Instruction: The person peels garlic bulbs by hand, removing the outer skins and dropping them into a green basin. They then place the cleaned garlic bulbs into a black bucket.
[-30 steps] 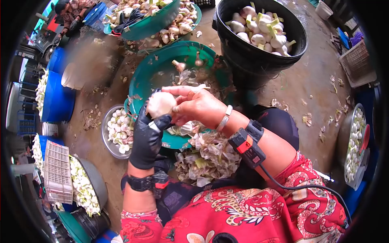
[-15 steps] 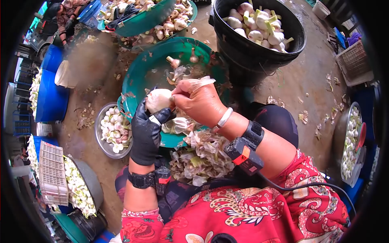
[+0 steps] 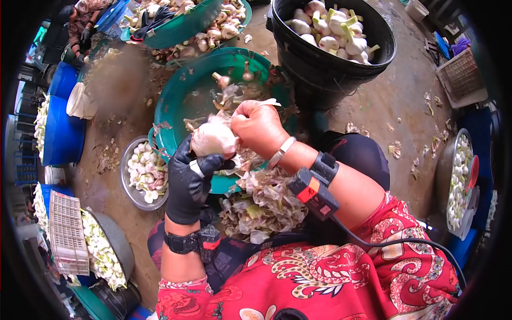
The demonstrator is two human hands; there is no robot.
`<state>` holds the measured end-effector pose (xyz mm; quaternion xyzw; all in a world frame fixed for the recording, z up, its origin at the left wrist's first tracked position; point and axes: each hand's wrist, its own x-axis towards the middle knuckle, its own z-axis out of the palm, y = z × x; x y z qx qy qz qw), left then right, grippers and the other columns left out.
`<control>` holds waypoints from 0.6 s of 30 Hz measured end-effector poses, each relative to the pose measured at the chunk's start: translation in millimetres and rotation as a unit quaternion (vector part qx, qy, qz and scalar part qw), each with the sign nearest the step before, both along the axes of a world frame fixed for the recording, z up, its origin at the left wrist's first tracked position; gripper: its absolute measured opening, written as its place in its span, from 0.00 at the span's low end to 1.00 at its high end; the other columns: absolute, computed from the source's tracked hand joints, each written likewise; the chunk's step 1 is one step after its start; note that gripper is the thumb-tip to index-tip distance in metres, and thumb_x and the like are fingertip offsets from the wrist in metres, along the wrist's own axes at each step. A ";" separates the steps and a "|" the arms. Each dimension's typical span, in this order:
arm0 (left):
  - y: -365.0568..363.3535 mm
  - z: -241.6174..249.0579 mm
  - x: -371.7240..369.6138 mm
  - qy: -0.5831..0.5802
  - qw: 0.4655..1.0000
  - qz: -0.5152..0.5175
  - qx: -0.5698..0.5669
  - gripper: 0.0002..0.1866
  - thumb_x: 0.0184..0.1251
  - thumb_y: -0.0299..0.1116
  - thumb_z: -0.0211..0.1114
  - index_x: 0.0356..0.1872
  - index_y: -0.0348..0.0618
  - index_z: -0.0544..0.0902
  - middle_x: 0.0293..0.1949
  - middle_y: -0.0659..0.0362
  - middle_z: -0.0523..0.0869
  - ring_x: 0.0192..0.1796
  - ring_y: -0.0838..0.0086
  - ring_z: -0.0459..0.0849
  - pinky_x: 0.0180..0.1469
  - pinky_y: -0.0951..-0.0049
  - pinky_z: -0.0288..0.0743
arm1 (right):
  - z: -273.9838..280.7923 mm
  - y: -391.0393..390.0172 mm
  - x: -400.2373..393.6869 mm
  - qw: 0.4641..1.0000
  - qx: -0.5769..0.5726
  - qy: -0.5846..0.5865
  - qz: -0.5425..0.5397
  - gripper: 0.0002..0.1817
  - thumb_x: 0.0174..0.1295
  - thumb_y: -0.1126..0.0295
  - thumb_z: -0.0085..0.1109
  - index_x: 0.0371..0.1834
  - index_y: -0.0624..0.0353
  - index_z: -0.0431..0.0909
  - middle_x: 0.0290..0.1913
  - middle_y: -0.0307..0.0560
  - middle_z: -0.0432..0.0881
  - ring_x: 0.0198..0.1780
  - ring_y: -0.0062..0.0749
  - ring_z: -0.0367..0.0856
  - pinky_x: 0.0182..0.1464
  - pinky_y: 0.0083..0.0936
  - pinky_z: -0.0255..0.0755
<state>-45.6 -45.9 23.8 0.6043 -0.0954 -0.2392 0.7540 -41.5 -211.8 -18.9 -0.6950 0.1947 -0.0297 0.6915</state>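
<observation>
My left hand (image 3: pixel 193 178), in a black glove, holds a large whitish garlic bulb (image 3: pixel 213 138) from below and the left. At the bulb's right side is my bare right hand (image 3: pixel 258 127), its fingers closed and bent against the bulb; a pale strip of skin sticks out above it. What the right fingertips pinch is hidden. Beneath both hands lies a green basin (image 3: pixel 173 106) with small bulbs (image 3: pixel 221 80) and loose peel. A heap of papery peel (image 3: pixel 261 208) rests by my lap.
A black bucket (image 3: pixel 320 69) of garlic bulbs stands beyond my right hand. A metal bowl (image 3: pixel 128 184) of peeled garlic is left of the basin. Another green basin (image 3: pixel 184 26) of garlic is at the top. A person (image 3: pixel 82 26) sits at the upper left.
The bulb appears larger and slightly turned, with loose skin raised on its top. My right hand stays beside it, its fingers more curled. The whole view has shifted a little.
</observation>
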 end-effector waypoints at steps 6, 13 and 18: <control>4.3 0.1 5.0 0.047 0.998 0.027 -0.040 0.26 0.64 0.23 0.60 0.64 0.36 0.68 0.52 0.52 0.81 0.51 0.66 0.83 0.51 0.66 0.82 | 33.9 -27.9 -10.3 0.977 0.201 -0.040 0.052 0.04 0.62 0.74 0.51 0.35 0.60 0.76 0.31 0.39 0.81 0.27 0.21 0.80 0.28 0.18 0.75; -9.5 -1.2 3.5 0.062 0.995 0.042 -0.062 0.24 0.65 0.23 0.60 0.63 0.37 0.69 0.51 0.53 0.81 0.51 0.67 0.83 0.52 0.67 0.81 | 24.8 -18.3 -12.9 0.976 0.019 -0.137 0.167 0.07 0.56 0.80 0.64 0.35 0.62 0.75 0.32 0.36 0.80 0.34 0.16 0.80 0.34 0.17 0.75; -5.4 -7.5 5.7 0.120 0.986 -0.014 -0.114 0.26 0.62 0.25 0.62 0.63 0.37 0.70 0.50 0.54 0.82 0.50 0.67 0.83 0.50 0.68 0.80 | 39.9 -30.6 -19.7 0.973 0.106 -0.095 0.181 0.04 0.57 0.78 0.62 0.29 0.60 0.76 0.24 0.35 0.77 0.26 0.16 0.77 0.28 0.15 0.72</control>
